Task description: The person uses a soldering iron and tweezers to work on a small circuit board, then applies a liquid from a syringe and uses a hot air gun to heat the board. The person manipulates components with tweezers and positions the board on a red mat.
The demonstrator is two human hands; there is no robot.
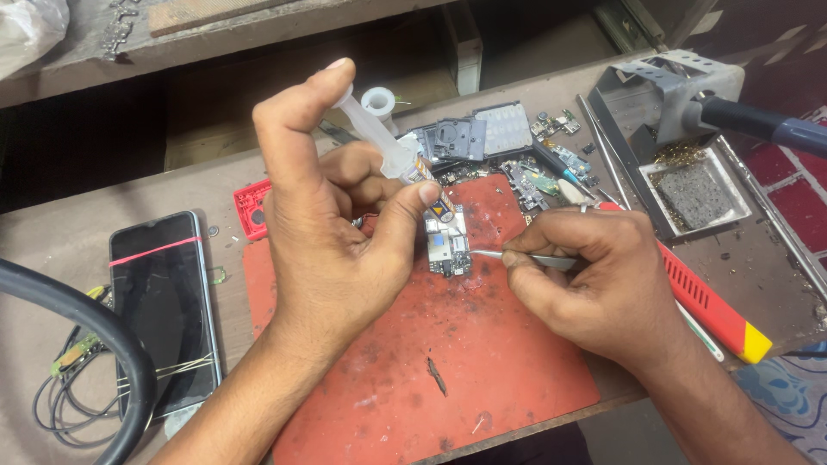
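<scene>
1. Head view: the small green-and-silver circuit board [448, 245] lies on the worn red rubber mat [482, 362].
2. Left hand [332, 232], above the board, is closed on the clear plastic syringe [388, 142], thumb on its plunger.
3. Right hand [594, 275], right of the board, pinches thin metal tweezers [504, 255], whose tip touches the board.
4. The board looks light, stiff and fragile; best held by its edges.

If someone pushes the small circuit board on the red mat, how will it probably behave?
The circuit board looks thin and small, so probably light and easy to slide. It seems stiff, not floppy. Its exposed parts look fragile; the right hand steadies it with tweezers.
</scene>
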